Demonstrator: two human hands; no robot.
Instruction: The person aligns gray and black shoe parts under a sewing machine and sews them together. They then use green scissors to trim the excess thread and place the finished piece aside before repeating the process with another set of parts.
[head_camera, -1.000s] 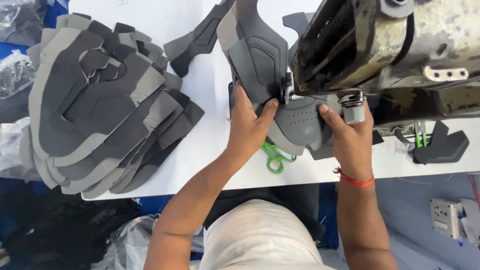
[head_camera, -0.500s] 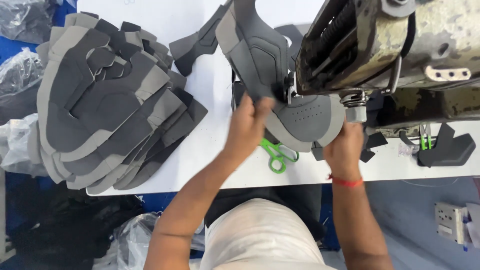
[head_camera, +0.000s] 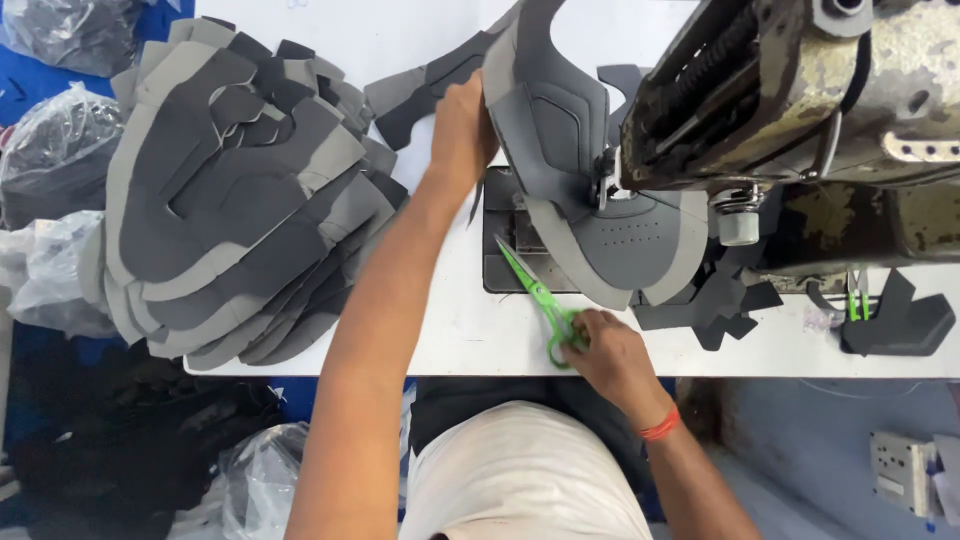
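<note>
A grey shoe upper piece (head_camera: 590, 190) lies under the needle of the worn sewing machine (head_camera: 800, 90) on the white table (head_camera: 450, 330). My left hand (head_camera: 462, 130) reaches far forward and holds the left edge of that piece. My right hand (head_camera: 605, 350) sits at the table's near edge, its fingers closed around the handle of green thread snips (head_camera: 535, 295), whose blades point up and to the left. A red band circles my right wrist.
A big fanned stack of grey and dark shoe pieces (head_camera: 235, 190) fills the table's left part. More dark cut pieces (head_camera: 720, 300) lie under the machine, and one (head_camera: 900, 320) at the right edge. Plastic bags (head_camera: 45, 200) lie on the left.
My left hand slid forward along the grey piece. My right hand left the piece by the needle, dropped to the table's near edge and took the green snips.
</note>
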